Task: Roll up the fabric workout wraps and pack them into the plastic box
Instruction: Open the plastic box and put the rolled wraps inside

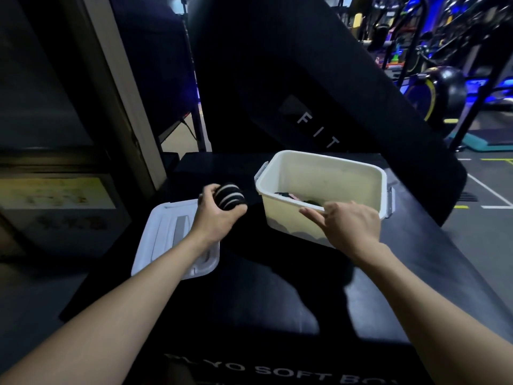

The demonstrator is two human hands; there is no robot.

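My left hand (215,215) grips a rolled-up black wrap with pale stripes (230,197), held above the dark surface just left of the box. The cream plastic box (322,173) stands open on the black soft box. Dark and pinkish fabric (291,196) lies at its bottom. My right hand (347,225) rests at the box's near rim, its forefinger straight and pointing left along the rim, holding nothing.
The box's white lid (166,237) lies flat to the left, partly under my left forearm. The black plyo soft box (277,287) serves as the work surface. A tall black padded panel (305,93) leans behind. Gym machines (444,79) stand far right.
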